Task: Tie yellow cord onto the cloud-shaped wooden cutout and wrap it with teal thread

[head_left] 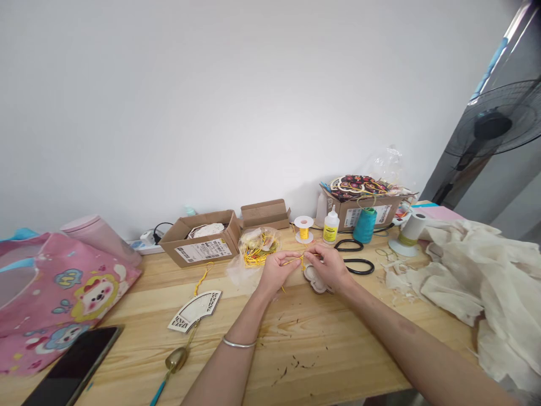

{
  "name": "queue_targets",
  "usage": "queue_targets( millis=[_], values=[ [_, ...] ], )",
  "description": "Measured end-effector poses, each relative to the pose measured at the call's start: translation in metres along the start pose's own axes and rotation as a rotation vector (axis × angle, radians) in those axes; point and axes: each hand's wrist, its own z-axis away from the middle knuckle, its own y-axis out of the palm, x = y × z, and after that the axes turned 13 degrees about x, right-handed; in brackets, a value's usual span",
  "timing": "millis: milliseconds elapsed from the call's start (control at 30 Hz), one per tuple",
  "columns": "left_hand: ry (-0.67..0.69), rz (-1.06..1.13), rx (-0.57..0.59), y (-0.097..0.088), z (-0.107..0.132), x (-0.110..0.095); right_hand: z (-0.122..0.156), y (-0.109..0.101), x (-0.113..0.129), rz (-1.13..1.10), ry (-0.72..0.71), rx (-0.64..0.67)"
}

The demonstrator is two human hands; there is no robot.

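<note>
Wooden tabletop [296, 361] spreads beneath you; your left grip [276, 270] and right grip [325, 266] are both closed, pinching a yellow cord [292, 261] between them, and a small pale wooden cutout [315, 280] lies just under your right grip.

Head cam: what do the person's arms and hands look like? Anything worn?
The left hand and right hand are bare, with no gloves or rings visible. Both forearms are bare too, with no sleeves in view. A thin silver bangle sits on the left wrist. The right forearm has no band or jewellery, only a faint mark.
</note>
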Motion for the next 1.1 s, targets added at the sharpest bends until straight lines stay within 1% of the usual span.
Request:
queue_targets(
  millis=[133,300,433,633,767,833,1000,1100],
  values=[
    [-0.033,-0.023,0.009,-0.001,0.000,0.002,0.000,-0.001,0.001,0.025,-0.019,0.014],
    [-0.041,0.063,-0.013,-0.001,0.001,-0.002,0.000,-0.003,0.004,0.070,-0.058,-0.008],
    [-0.050,0.142,-0.016,0.001,0.002,-0.004,-0.001,-0.003,0.003,0.089,-0.046,-0.021],
    [-0.109,0.198,0.003,0.000,0.003,-0.003,-0.001,0.000,-0.002,-0.026,-0.014,-0.015],
    [-0.103,0.242,0.065,-0.002,0.003,-0.001,-0.002,0.003,-0.004,-0.068,0.014,0.005],
    [-0.096,0.255,0.078,-0.003,0.003,0.000,-0.003,0.004,-0.005,-0.070,0.018,0.011],
    [-0.131,0.233,0.036,-0.003,0.002,-0.002,-0.002,0.006,-0.007,-0.091,0.018,0.025],
    [-0.143,0.222,-0.009,-0.002,0.001,-0.002,-0.001,0.006,-0.005,-0.104,0.013,0.029]
  ],
)
